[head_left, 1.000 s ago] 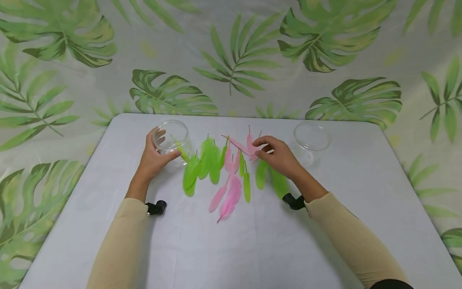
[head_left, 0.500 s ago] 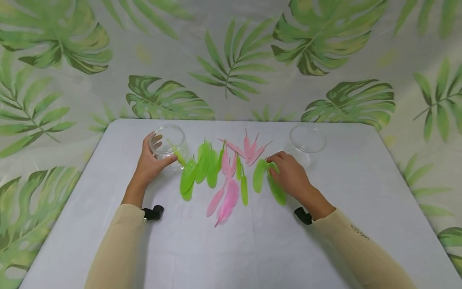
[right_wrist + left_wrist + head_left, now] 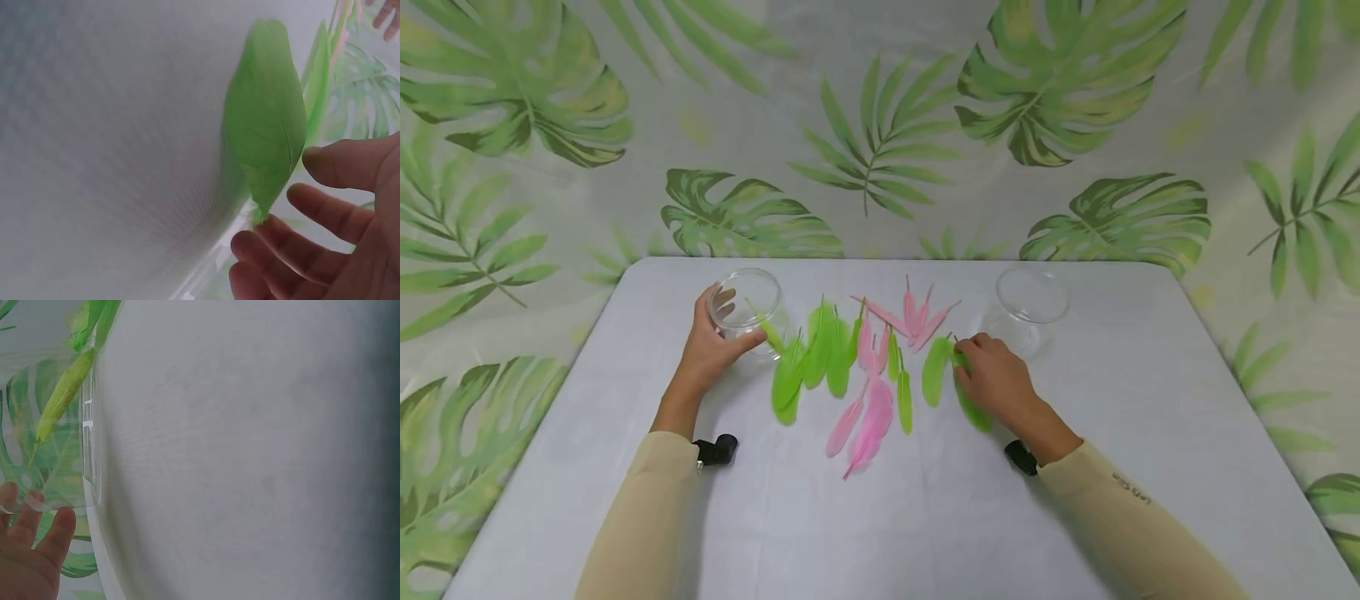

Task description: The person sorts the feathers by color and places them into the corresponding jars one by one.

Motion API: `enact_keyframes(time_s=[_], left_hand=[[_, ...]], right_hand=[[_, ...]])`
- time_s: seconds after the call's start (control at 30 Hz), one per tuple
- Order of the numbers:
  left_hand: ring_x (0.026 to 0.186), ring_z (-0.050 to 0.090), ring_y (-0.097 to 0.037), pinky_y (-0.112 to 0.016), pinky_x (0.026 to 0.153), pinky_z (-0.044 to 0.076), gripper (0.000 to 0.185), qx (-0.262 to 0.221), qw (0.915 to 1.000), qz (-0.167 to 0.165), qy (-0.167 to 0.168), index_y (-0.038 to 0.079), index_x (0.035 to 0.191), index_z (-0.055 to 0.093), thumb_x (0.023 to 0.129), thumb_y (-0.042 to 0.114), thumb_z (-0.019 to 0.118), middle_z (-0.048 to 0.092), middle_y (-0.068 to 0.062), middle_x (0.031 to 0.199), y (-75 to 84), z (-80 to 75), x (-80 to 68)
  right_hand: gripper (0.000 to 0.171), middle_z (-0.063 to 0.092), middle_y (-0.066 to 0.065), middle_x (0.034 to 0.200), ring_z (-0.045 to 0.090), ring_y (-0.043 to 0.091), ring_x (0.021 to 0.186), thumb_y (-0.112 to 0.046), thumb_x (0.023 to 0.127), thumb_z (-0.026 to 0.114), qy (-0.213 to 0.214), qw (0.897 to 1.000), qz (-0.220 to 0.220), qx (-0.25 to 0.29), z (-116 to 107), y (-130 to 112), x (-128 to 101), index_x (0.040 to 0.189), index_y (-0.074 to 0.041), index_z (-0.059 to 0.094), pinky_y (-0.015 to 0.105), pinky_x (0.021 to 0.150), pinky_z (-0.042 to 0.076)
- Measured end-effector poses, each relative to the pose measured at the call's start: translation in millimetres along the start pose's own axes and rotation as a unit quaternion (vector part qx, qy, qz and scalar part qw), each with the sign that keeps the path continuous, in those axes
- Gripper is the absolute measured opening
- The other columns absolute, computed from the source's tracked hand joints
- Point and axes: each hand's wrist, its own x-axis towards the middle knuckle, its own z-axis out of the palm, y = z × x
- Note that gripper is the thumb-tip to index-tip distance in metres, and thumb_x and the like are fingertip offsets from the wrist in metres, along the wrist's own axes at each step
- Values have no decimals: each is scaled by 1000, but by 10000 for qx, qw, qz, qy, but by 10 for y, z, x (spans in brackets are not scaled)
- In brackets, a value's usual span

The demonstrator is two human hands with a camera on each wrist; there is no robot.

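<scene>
While my left hand curls round the clear glass jar on the left, thumb on the near wall and fingers behind it, one slim lime-green feather leans inside with its tip over the rim. Just right of that jar lies a cluster of broad bright-green feathers on the white counter, then a mix of pale pink feathers fanned near the middle, their quills pointing away from me. Further right, my right hand rests on a wide leaf-shaped green feather, fingertips bent down onto its upper end; from the wrist view the fingers sit loosely spread beside the vane, and I cannot tell whether they have actually pinched it. That feather's long axis runs from far-left to near-right, slanting under my palm, with a second green feather just to its left. It looks flat, thin and light, smooth-edged with a faint central shaft. The right hand is plainly the nearer one. Beyond it stands an empty clear glass jar on the right, near my knuckles but apart from them.
</scene>
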Motion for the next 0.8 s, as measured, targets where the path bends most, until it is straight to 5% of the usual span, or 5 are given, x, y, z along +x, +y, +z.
enact_keyframes(time_s=[0.5, 0.8], left_hand=[[152, 24, -33, -59, 121, 23, 112, 84, 10000, -5, -4, 20, 159, 1, 81, 27, 81, 25, -8, 164, 7, -16, -29], [152, 25, -33, -57, 121, 25, 111, 44, 10000, 59, -50, 20, 159, 2, 82, 27, 81, 24, -8, 164, 7, -24, -10]], right_hand=[[32, 67, 16, 107, 65, 30, 88, -18, 89, 68, -822, 9955, 402, 247, -139, -17, 47, 117, -2, 67, 43, 69, 55], [46, 68, 20, 115, 65, 33, 100, -13, 85, 64, -1596, 9751, 1026, 1152, -202, 59, 94, 129, -1, 55, 44, 80, 54]])
